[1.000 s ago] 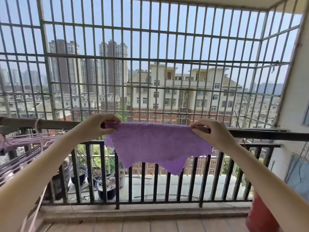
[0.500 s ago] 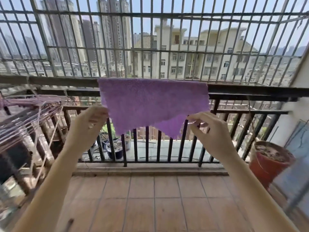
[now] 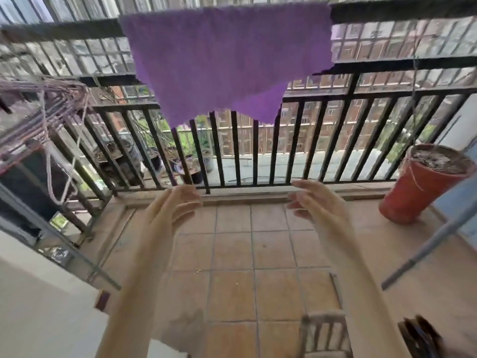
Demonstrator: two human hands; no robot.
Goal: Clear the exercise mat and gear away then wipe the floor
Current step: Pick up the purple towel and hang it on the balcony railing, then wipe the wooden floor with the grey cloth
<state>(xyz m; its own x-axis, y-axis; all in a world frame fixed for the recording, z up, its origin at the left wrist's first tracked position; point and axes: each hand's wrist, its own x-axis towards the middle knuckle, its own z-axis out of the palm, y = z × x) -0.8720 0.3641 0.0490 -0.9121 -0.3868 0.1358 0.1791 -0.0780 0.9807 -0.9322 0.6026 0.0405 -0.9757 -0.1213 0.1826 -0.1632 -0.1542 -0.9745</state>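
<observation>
A purple cloth [image 3: 222,63] hangs draped over the dark top rail [image 3: 400,9] of the balcony railing, its lower edge ragged and pointed. My left hand [image 3: 175,205] is well below it, fingers loosely apart, holding nothing. My right hand [image 3: 315,202] is level with the left one, also empty with fingers spread. Both hands hover above the tan tiled floor [image 3: 258,254], apart from the cloth. No exercise mat or gear is in view.
A red pot of dry soil [image 3: 418,187] stands at the right by the railing. A grey pole [image 3: 428,244] slants across the right side. A rack with pink cords [image 3: 44,107] fills the left. A small wooden chair back [image 3: 322,332] shows at the bottom.
Both hands let go of the purple cloth, which stays on the rail, and dropped down toward the floor. The view tilted downward.
</observation>
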